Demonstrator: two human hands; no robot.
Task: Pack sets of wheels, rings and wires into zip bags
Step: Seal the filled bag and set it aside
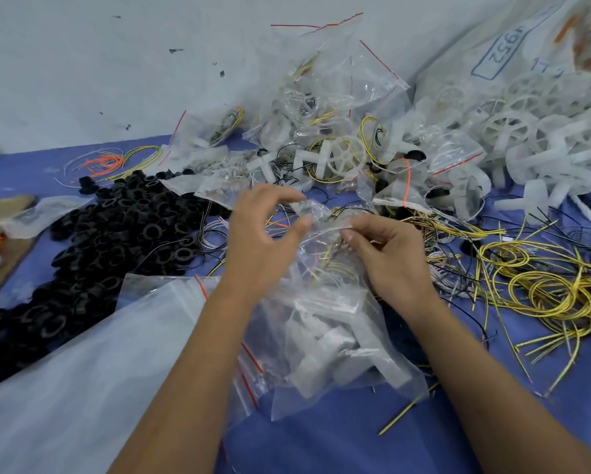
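White sack (513, 46); blue-stamped "1952"

The counter (338, 439) is covered in blue-violet cloth. The rings (109, 234) heaped on it are black, the wheels (513, 131) milky white. The loose wires (544, 285) are mostly yellow with thin dark striping, though blur makes that pattern uncertain; a smaller bundle (106, 163) is orange. The zip bags (321, 323) are clear with red seal lines. The sack (499, 56) is white with blue print.
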